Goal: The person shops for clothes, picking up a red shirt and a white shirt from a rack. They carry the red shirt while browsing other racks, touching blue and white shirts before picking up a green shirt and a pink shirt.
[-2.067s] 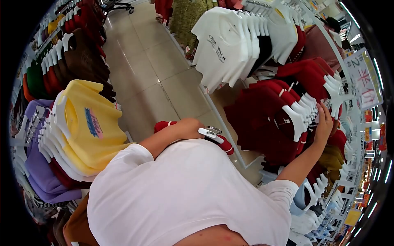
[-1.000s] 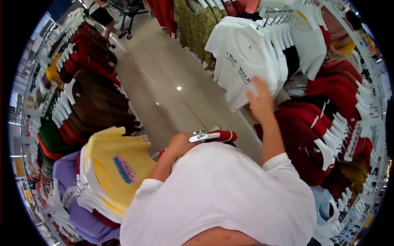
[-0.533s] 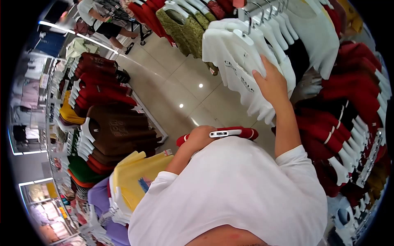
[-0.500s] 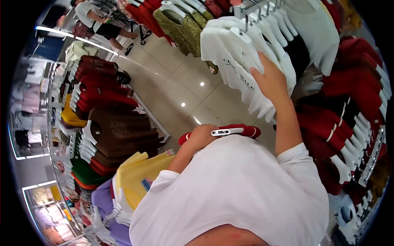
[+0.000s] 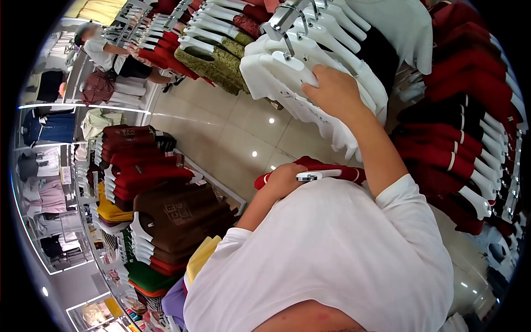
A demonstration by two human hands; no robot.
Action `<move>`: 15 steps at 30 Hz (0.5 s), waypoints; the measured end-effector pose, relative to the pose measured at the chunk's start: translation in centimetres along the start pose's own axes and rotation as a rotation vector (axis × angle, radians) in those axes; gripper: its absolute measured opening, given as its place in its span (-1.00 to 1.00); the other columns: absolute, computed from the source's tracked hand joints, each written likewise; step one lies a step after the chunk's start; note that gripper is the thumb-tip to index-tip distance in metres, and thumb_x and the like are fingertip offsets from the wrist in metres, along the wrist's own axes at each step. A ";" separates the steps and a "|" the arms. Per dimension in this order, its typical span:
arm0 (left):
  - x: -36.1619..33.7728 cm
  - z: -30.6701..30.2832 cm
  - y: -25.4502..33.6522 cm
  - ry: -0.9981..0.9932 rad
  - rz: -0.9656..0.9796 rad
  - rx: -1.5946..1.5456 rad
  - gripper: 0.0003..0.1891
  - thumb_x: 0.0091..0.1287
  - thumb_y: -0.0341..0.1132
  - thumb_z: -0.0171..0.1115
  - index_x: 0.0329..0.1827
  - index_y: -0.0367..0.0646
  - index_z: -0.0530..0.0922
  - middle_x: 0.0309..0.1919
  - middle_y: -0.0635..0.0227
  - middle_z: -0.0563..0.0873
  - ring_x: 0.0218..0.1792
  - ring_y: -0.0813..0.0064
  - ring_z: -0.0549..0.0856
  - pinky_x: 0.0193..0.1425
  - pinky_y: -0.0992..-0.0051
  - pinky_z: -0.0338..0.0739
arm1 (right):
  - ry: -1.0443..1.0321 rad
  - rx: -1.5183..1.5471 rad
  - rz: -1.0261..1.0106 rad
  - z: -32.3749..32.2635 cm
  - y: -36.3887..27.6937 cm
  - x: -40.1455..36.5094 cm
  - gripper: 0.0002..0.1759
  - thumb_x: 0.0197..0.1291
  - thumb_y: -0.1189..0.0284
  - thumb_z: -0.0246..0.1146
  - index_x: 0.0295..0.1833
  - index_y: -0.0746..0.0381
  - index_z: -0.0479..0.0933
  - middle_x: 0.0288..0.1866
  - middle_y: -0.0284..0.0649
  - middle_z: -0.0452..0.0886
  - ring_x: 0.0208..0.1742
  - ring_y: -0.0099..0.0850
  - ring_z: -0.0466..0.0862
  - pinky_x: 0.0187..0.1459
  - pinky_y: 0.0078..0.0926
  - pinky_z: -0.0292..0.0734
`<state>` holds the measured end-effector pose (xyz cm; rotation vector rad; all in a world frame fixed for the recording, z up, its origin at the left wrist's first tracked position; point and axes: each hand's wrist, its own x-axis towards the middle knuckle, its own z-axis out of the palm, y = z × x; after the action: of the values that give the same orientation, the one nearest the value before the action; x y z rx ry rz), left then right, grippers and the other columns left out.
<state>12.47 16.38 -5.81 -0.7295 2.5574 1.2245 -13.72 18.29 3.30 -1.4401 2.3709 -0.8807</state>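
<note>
My right hand (image 5: 336,93) is closed on the shoulder of a white shirt (image 5: 276,72), thumb on the front. That shirt hangs foremost on a metal rail (image 5: 282,21); its white hanger (image 5: 296,65) sits at the neckline and the printed lettering is partly folded out of sight. Close to my belly, my left hand (image 5: 285,180) is closed on a red garment (image 5: 332,166) with a pale stripe. A white hanger (image 5: 318,175) pokes out of the red garment beside my fingers; my torso hides part of it.
Olive lace tops (image 5: 215,63) hang left of the white shirts. Red garments (image 5: 437,146) fill a rack at my right. Brown sweatshirts (image 5: 177,216) and dark red ones hang along the left. A person (image 5: 105,52) stands by a far rack. Tiled floor (image 5: 238,133) runs between the racks.
The view has swung, so the racks sit differently in it. My right hand stays on the white shirt, whose front is now more folded. My left hand keeps the red garment against me.
</note>
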 end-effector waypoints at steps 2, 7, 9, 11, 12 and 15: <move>0.1 -1.2 0.2 -0.036 -0.020 -0.007 -0.69 0.21 -0.27 0.36 -0.01 -0.20 0.69 -0.16 0.08 0.73 -0.13 0.12 0.69 -0.01 0.31 0.55 | 0.019 0.001 -0.001 0.3 -0.2 0.3 -0.58 0.18 0.11 0.24 -0.23 0.31 0.55 -0.30 -0.03 0.67 -0.20 -0.05 0.67 -0.12 -0.12 0.52; 1.7 -4.1 -1.8 -0.116 -0.092 -0.088 -0.66 0.22 -0.28 0.37 0.04 -0.19 0.69 -0.08 0.13 0.75 -0.05 0.22 0.72 0.07 0.35 0.57 | 0.005 0.049 0.062 -0.8 -1.8 -0.5 -0.59 0.16 0.11 0.27 -0.26 0.30 0.56 -0.31 0.00 0.65 -0.23 -0.01 0.64 -0.16 -0.12 0.49; 2.2 -6.1 -2.3 -0.150 -0.087 -0.089 -0.66 0.21 -0.26 0.39 0.04 -0.18 0.70 -0.07 0.16 0.76 -0.04 0.25 0.73 0.07 0.36 0.57 | 0.045 0.044 0.077 -0.7 -2.5 -1.0 -0.60 0.14 0.12 0.29 -0.26 0.30 0.56 -0.30 0.01 0.64 -0.22 0.01 0.63 -0.16 -0.12 0.49; 3.1 -8.5 -2.5 -0.188 -0.048 -0.036 -0.65 0.20 -0.25 0.42 0.03 -0.17 0.71 -0.07 0.18 0.76 -0.05 0.27 0.74 0.05 0.36 0.58 | 0.080 0.032 0.101 -0.9 -3.1 -1.3 -0.60 0.13 0.14 0.31 -0.26 0.31 0.56 -0.30 0.02 0.64 -0.23 0.02 0.63 -0.16 -0.13 0.48; 3.7 -8.9 -4.2 -0.177 0.016 -0.051 -0.63 0.17 -0.24 0.44 0.02 -0.17 0.71 -0.09 0.19 0.76 -0.08 0.27 0.74 0.04 0.36 0.59 | 0.085 0.029 0.118 -0.8 -3.3 -1.8 -0.60 0.12 0.15 0.32 -0.25 0.32 0.55 -0.30 0.03 0.64 -0.23 0.02 0.62 -0.16 -0.14 0.48; 4.8 -12.4 -5.0 -0.217 0.087 -0.044 -0.65 0.17 -0.24 0.44 0.00 -0.18 0.71 -0.12 0.20 0.76 -0.11 0.28 0.74 0.02 0.36 0.59 | 0.055 0.062 0.261 -0.8 -3.7 -3.7 -0.61 0.10 0.19 0.35 -0.21 0.34 0.56 -0.31 0.05 0.63 -0.30 -0.03 0.60 -0.19 -0.19 0.48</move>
<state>11.26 2.50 -3.22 -0.4681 2.4132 1.3125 -9.54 20.57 5.77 -1.0655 2.4740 -0.9243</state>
